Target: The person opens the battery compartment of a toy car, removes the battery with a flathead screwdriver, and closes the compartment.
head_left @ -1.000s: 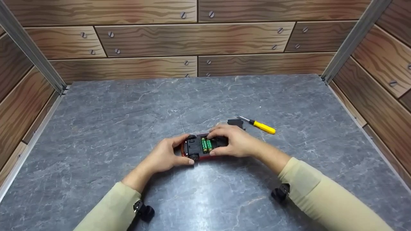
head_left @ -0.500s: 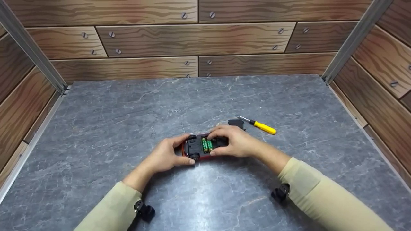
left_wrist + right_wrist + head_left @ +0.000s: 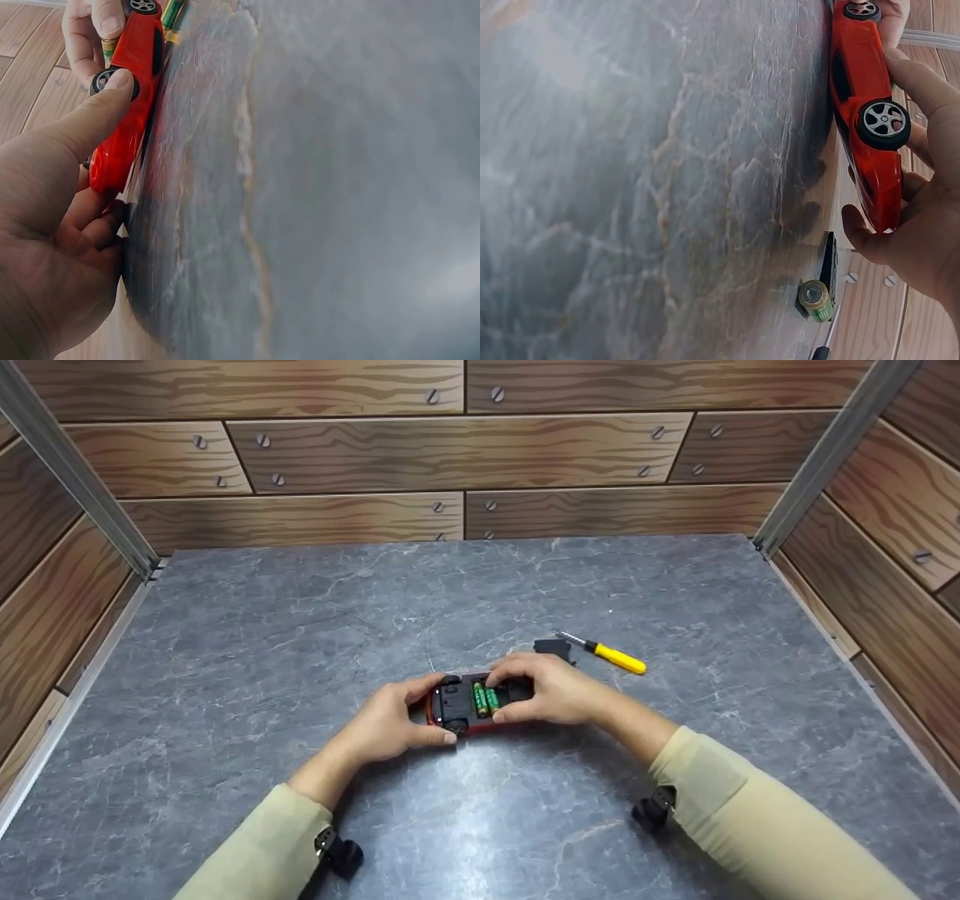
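A red toy car (image 3: pixel 454 706) lies wheels up on the grey table, its black underside facing me in the head view. Two green batteries (image 3: pixel 481 701) sit side by side in its open compartment. My left hand (image 3: pixel 381 724) grips the car's left end, thumb against a wheel (image 3: pixel 105 81) in the left wrist view. Over the right end curves my right hand (image 3: pixel 555 690), with the thumb along the near edge and a fingertip at the batteries' far ends. In the right wrist view, the right fingers wrap the car behind its red side (image 3: pixel 862 67).
A black battery cover (image 3: pixel 553 648) lies beyond the right hand, partly hidden by it. Next to it is a screwdriver (image 3: pixel 615 657) with a yellow handle. Another battery (image 3: pixel 815 300) shows beside a dark flat piece in the right wrist view. Wood-patterned walls (image 3: pixel 457 454) enclose the table.
Both hands stay on the car with almost the same hold. The right thumb shifts very slightly at the car's near edge; the whole head view drifts a little.
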Available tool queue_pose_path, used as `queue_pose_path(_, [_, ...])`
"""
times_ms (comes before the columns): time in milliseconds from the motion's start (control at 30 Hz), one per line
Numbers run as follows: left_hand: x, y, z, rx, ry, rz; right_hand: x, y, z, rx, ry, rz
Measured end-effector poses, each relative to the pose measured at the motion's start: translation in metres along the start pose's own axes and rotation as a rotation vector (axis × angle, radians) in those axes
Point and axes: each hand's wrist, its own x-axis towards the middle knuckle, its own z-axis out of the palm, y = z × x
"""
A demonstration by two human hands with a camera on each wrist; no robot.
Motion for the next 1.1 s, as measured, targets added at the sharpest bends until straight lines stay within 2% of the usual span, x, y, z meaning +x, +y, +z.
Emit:
queue_pose_path(333, [-0.0003,0.0008,-0.0002,-0.001,0.001,-0.003,-0.0015,-0.0005,0.0001,-0.025,0.007,0.006])
queue_pose_path(700, [-0.0006,-0.0002,-0.0002,0.007,0.005,-0.004,-0.0006,0.0030,-0.0022,0.058,-0.032,0.052])
queue_pose_path(1100, [0.0008,0.0002,-0.0016,-0.060,-0.014,-0.032,-0.0074,0.0048,-0.0048,0.130,0.070,0.057])
